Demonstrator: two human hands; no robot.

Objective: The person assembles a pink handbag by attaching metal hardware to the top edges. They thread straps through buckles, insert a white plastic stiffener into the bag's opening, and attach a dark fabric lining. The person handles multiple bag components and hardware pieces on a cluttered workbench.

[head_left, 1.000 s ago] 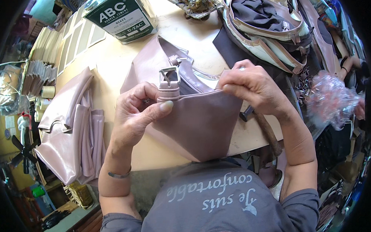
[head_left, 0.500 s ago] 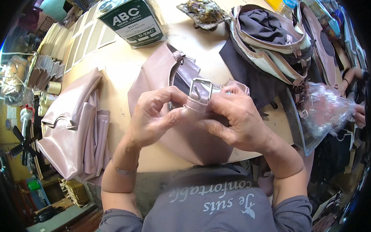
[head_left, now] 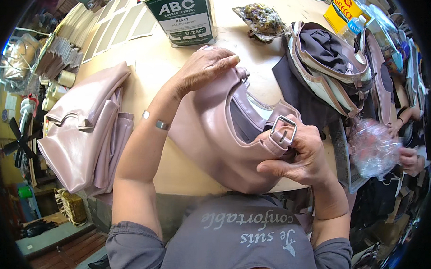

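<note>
My left hand [head_left: 204, 68] grips the pink leather bag [head_left: 211, 134] at frame centre-top; my right hand [head_left: 301, 155] pinches its buckled strap [head_left: 283, 132]

My tan worktable [head_left: 175, 64] fills the room's middle. Left of the worktable, a black fan [head_left: 17, 141] stands above reddish floorboards [head_left: 63, 253], under bright light.

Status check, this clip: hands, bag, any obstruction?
Left hand grips pink bag top. Right hand pinches strap at metal buckle. Nothing blocking.
</note>
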